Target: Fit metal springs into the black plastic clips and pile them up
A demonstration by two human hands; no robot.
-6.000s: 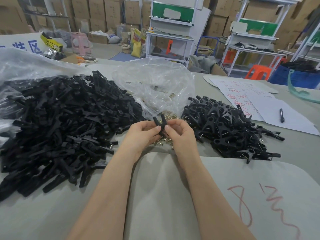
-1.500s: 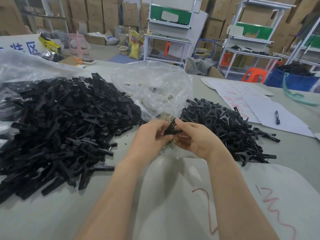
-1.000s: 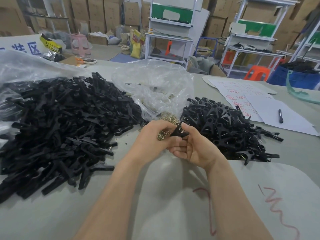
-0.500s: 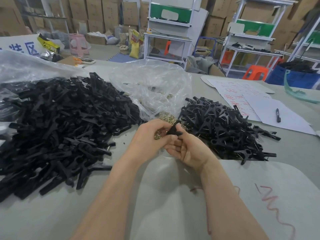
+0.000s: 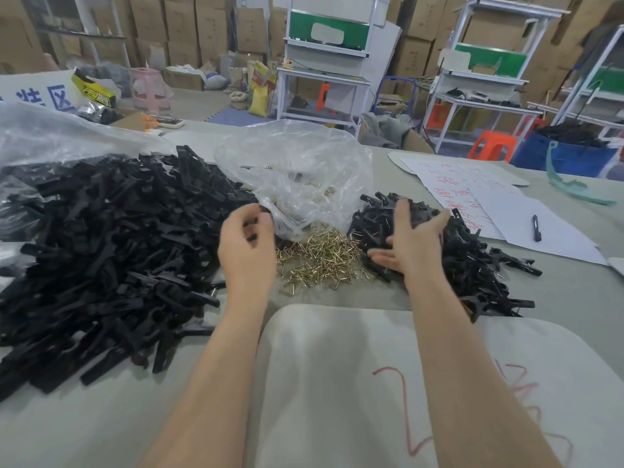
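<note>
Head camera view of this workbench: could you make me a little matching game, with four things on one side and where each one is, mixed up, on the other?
Things:
1. brass-coloured springs
2. black pen
3. right hand
4. large pile of black plastic clips

Places:
A. on the white paper, far right
B. spread over the left of the table
C. loose heap just in front of the clear plastic bag
D. on the smaller pile of clips, fingers open

Pairs: 1-C, 2-A, 3-D, 4-B.
</note>
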